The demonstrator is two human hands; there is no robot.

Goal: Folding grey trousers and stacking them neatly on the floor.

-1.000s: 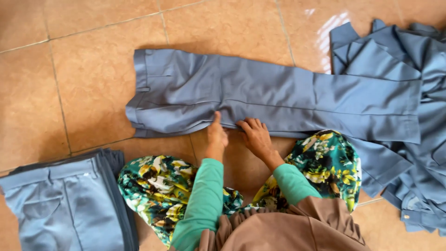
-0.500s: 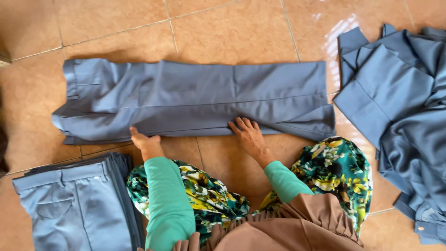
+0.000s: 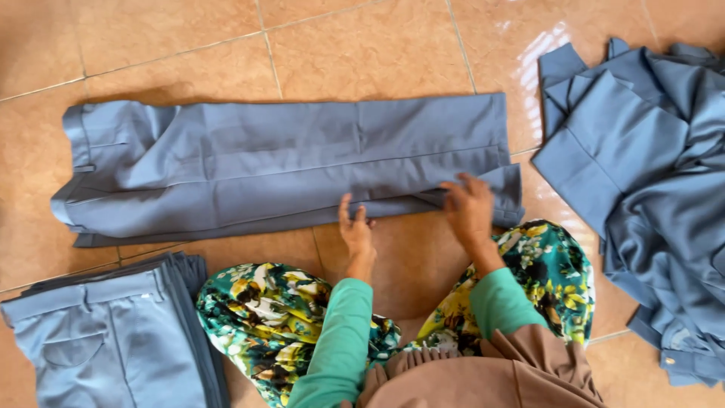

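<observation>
Tan floor tiles (image 3: 377, 45) with pale grout lines; bare tile above the work and a strip between the knees. One pair of grey-blue trousers (image 3: 287, 170) lies flat, legs stacked, waistband at the left, hems at the right. Left hand (image 3: 355, 230) rests on the near edge at mid-leg, fingers straight and close together, holding nothing. Right hand (image 3: 470, 208) lies flat near the hems, fingers (image 3: 453, 189) slightly spread, pressing cloth, not gripping. One folded stack of trousers (image 3: 106, 340) sits at lower left, just apart from the flat pair; count within it unclear. One loose heap of grey-blue garments (image 3: 649, 181) fills the right edge, near the hems.
</observation>
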